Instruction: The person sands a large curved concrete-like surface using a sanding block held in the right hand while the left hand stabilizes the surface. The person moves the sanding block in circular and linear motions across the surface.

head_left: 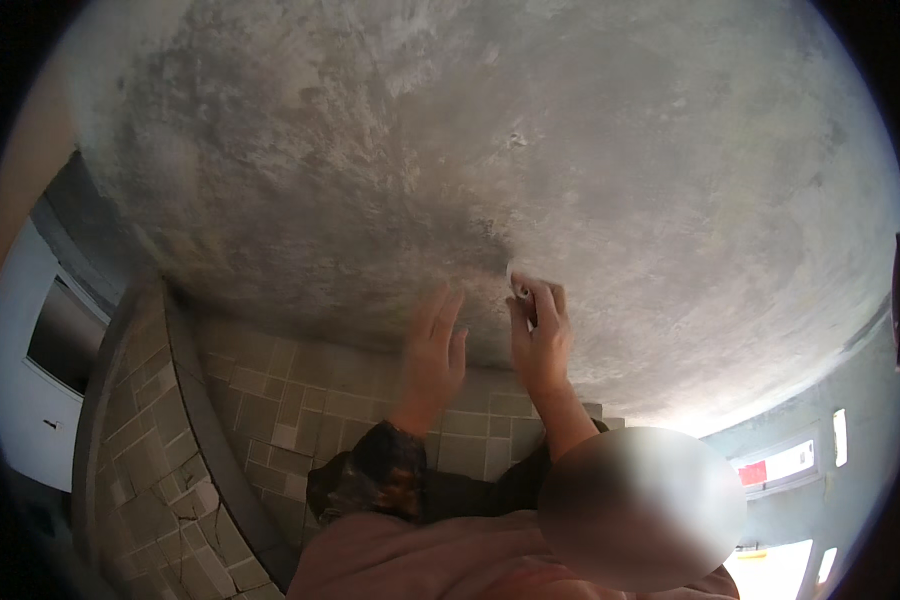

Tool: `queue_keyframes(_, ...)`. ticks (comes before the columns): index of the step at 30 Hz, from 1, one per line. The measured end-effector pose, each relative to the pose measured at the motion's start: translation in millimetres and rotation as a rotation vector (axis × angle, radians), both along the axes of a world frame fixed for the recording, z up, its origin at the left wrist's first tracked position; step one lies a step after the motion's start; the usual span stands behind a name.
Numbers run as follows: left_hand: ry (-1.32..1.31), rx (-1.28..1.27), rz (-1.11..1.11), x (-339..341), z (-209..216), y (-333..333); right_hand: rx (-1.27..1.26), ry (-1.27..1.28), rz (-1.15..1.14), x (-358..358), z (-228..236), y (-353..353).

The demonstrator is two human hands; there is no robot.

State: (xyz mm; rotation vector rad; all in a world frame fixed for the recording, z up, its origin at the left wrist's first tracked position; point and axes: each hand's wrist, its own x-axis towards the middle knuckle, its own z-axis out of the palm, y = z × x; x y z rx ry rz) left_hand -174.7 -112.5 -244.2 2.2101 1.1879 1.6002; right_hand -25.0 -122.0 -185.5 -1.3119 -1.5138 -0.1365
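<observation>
A grey, mottled plaster-like wall (390,180) fills most of the upper view. My left hand (433,350) is raised close to its lower part, fingers stretched out and slightly blurred, holding nothing. Right of it, my right hand (542,325) is closed with bent fingers at the wall. From its fingertips sticks a small pale, thin object (511,272) that seems to touch the surface; most of it is hidden by the fingers, so its kind is unclear. Just above that spot lies a darker patch (490,235) of the wall.
Below the wall is a floor of greenish-grey tiles (290,410), bounded at left by a curved dark edge (205,430) with cracked tiles beyond. A white door (30,340) stands at far left. A bright window (780,465) is at lower right. A blurred oval covers part of the lower right.
</observation>
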Motion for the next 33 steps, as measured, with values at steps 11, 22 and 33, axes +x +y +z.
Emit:
queue_keyframes(11, 0.218, 0.098, 0.193, -16.3, -45.6, 57.7, 0.334, -0.444, -0.086, -24.5, -25.0, 58.3)
queue_keyframes(22, 0.235, 0.059, 0.167, -30.4, -58.5, 58.8, 0.16, -0.416, -0.093, -36.9, -26.3, 66.0)
queue_keyframes(33, 0.181, 0.021, 0.159, -38.4, -50.1, 49.5, 0.174, -0.157, 0.009, -53.1, -36.9, 78.9)
